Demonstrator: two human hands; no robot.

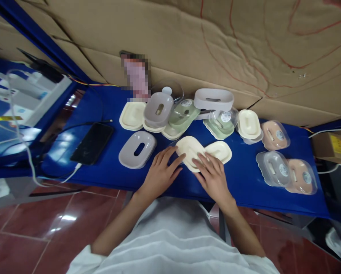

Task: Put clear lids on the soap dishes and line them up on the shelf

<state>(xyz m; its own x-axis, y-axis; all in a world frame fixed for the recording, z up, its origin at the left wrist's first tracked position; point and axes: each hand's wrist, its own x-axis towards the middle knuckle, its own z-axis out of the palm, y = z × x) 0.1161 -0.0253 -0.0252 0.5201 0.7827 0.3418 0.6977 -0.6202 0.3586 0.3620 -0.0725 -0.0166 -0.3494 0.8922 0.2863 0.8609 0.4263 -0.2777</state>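
Observation:
A cream oval soap dish part is between my hands above the blue tabletop, close to the front edge. My left hand grips its left rim, with the index fingertip on its face. My right hand holds the lower right rim, fingers over the top and thumb lower down. Another cream part lies just behind my right fingers, partly covered. Beside my left hand rests a grey soap dish with a dark slot. A clear piece is partly visible behind my left fingers.
Grey, green and cream soap dish parts stand along the back. Clear-lidded pink and grey ones sit at the right. A phone with a cable lies left. Cardboard walls the back.

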